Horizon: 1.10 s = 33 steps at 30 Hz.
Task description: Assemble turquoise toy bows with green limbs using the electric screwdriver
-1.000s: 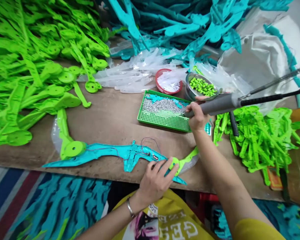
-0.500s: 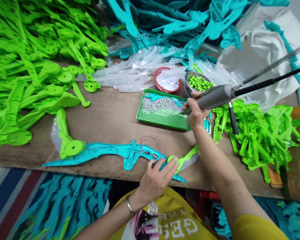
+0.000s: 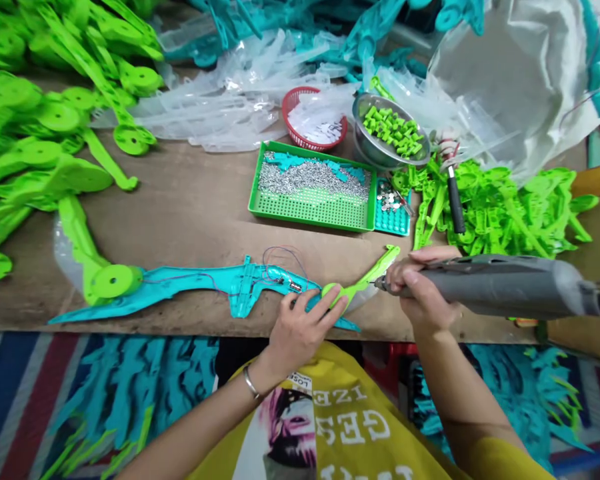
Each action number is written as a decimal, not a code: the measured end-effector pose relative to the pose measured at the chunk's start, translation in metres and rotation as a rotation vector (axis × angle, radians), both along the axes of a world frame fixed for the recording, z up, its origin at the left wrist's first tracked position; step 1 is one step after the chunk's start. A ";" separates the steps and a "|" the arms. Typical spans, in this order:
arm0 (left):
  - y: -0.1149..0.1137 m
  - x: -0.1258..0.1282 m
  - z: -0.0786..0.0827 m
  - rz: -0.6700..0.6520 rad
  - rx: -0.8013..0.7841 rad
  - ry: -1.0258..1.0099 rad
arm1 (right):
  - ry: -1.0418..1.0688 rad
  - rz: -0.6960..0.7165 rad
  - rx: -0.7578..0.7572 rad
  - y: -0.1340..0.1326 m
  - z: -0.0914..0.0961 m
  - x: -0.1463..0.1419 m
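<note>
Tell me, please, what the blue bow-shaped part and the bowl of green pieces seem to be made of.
Blue bow-shaped part: probably satin moulded plastic, by its even colour and ribs. Bowl: seemingly polished metal, perhaps steel, by its silvery shine.

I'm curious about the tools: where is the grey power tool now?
The grey power tool is at right in the head view, in the right hand, just below a green parts heap.

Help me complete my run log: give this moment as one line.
left hand: on blue part | right hand: holds driver | green tray: metal bits
</note>
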<state>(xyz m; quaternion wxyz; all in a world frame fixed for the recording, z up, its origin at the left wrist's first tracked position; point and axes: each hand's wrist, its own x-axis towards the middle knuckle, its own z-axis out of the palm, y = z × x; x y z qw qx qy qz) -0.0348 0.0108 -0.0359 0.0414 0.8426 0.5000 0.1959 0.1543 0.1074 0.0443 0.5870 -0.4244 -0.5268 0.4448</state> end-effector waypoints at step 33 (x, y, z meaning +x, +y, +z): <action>0.001 0.002 0.000 0.038 0.007 -0.078 | -0.006 -0.161 0.131 0.153 -0.047 -0.033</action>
